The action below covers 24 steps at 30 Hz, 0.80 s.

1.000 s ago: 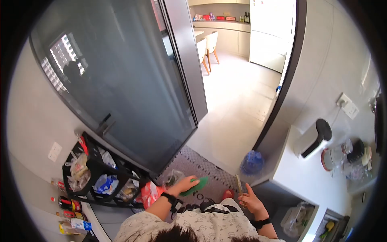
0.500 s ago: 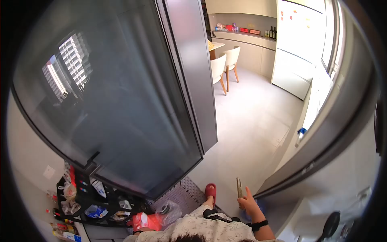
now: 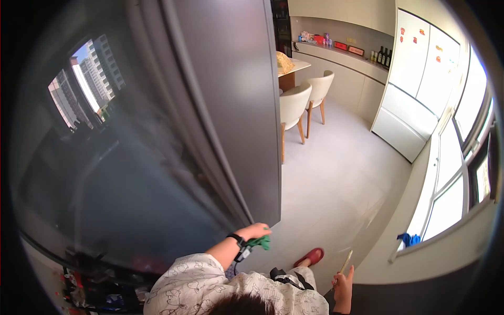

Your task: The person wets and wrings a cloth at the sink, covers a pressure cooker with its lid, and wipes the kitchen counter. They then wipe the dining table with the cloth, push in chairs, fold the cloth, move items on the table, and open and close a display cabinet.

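Note:
My left hand (image 3: pixel 254 231) is closed around a crumpled green thing (image 3: pixel 261 243) that looks like a cloth. It is beside the lower edge of the dark glass door (image 3: pixel 131 173), close to the grey panel (image 3: pixel 236 105); whether it touches the door I cannot tell. Low on the right, my right hand (image 3: pixel 343 286) grips a slim, pale metallic tool (image 3: pixel 346 261) that points upward, with one finger extended along it. The tool's exact kind is unclear.
Ahead, pale floor (image 3: pixel 336 184) leads to two white chairs (image 3: pixel 296 105), a table (image 3: pixel 299 65) and a white fridge (image 3: pixel 415 79). A blue thing (image 3: pixel 408 240) lies on the window ledge at right. A dark shelf (image 3: pixel 100 294) stands lower left.
I have moved forward through the doorway, past the door. My left hand has come into view with the green thing. The right hand still holds the slim tool, now farther right and lower.

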Motion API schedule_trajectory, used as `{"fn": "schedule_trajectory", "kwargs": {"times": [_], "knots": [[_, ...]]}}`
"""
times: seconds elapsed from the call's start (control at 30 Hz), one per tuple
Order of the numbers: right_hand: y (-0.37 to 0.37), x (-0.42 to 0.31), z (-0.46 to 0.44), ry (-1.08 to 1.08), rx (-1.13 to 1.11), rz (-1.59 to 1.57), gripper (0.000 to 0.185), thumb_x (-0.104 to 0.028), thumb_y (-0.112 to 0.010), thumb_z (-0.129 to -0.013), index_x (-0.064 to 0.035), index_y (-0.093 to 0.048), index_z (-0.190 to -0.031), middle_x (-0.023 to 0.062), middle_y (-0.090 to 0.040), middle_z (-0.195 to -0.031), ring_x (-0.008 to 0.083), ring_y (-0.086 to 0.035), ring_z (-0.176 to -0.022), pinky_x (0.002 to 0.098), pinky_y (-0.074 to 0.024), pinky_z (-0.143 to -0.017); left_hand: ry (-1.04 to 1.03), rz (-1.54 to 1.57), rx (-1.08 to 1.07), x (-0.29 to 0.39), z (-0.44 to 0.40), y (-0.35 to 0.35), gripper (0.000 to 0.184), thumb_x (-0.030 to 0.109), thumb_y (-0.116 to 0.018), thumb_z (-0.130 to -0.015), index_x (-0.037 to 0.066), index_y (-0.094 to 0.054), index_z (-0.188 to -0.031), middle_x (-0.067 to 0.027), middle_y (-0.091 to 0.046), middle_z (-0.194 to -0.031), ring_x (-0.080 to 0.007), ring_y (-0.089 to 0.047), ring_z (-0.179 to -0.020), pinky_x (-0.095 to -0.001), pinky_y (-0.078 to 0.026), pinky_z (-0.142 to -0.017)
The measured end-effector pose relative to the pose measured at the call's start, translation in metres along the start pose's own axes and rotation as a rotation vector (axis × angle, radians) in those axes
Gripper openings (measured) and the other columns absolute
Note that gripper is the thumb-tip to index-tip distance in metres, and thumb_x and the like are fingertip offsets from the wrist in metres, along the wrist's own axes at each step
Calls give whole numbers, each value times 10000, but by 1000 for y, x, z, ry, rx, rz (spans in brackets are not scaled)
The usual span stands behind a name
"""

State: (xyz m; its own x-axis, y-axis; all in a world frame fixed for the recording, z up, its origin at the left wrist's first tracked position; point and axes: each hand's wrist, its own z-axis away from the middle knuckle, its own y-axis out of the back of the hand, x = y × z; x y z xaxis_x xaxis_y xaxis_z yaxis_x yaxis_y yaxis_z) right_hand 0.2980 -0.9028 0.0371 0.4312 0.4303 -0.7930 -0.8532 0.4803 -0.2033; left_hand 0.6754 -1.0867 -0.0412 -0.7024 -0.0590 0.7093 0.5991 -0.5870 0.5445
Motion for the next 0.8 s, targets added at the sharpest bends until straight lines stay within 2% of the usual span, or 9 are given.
{"fn": "schedule_trajectory", "kwargs": {"times": [0.1,0.17,0.2,0.3,0.33,0.53,0.63,0.73,0.8], "knots": [[1,-34,-68,10,45,-36,837,-31,-511,-725,-142,-36,-1406,60,-482,-751,116,-450,-524,228,-372,-431,-54,11,53,58,-78,-1,388,324,-555,-771,48,-570,-1043,-178,-617,-971,-303,-591,-903,-375,-453,-787],[-1,-73,-115,-6,-21,48,796,-79,-502,-759,-161,-54,-1412,62,-496,-886,144,-489,-704,274,-420,-567,-86,-10,32,65,-134,-8,444,298,-576,-751,57,-510,-1117,-176,-606,-1002,-308,-585,-912,-373,-451,-801],[-1,-97,-140,-8,-29,65,796,-79,-502,-759,-161,-54,-1412,62,-496,-886,144,-489,-704,274,-420,-567,-79,5,42,78,-155,-3,444,298,-576,-751,57,-510,-1117,-176,-606,-1002,-308,-585,-912,-373,-451,-801],[-13,-161,-208,-13,-78,130,772,-84,-507,-768,-166,-88,-1412,64,-505,-910,144,-498,-722,269,-418,-561,129,-71,-63,110,-210,25,488,289,-597,-727,38,-477,-1127,-182,-603,-993,-307,-585,-911,-382,-459,-777],[-28,-186,-229,28,-46,104,814,-32,-498,-736,-100,-38,-1404,46,-492,-744,109,-451,-531,225,-372,-441,105,-97,-2,126,-223,41,472,279,-597,-728,44,-485,-1123,-181,-608,-970,-314,-587,-897,-386,-459,-771],[-68,-298,-372,22,-155,222,814,-4,-501,-751,-126,-34,-1407,55,-494,-754,112,-451,-522,233,-376,-445,115,-18,176,176,-311,120,417,328,-560,-751,39,-560,-1052,-178,-619,-956,-327,-592,-879,-390,-460,-767],[-86,-329,-447,17,-194,203,813,-1,-505,-762,-148,-35,-1409,73,-503,-819,120,-465,-539,238,-386,-458,172,-2,34,183,-372,150,446,402,-520,-767,25,-613,-986,-192,-617,-962,-337,-587,-888,-395,-453,-772],[-102,-362,-513,45,-193,178,817,-2,-512,-765,-170,-40,-1410,86,-500,-916,131,-487,-585,243,-396,-473,115,-32,-29,194,-457,180,433,395,-511,-774,29,-614,-983,-183,-626,-932,-340,-590,-868,-394,-453,-768],[-108,-382,-553,-11,-190,170,739,-62,-497,-788,-203,-119,-1407,79,-510,-973,160,-517,-789,277,-429,-633,83,-56,-60,222,-519,218,415,380,-506,-774,35,-615,-977,-176,-631,-898,-337,-595,-834,-393,-457,-747]]}}
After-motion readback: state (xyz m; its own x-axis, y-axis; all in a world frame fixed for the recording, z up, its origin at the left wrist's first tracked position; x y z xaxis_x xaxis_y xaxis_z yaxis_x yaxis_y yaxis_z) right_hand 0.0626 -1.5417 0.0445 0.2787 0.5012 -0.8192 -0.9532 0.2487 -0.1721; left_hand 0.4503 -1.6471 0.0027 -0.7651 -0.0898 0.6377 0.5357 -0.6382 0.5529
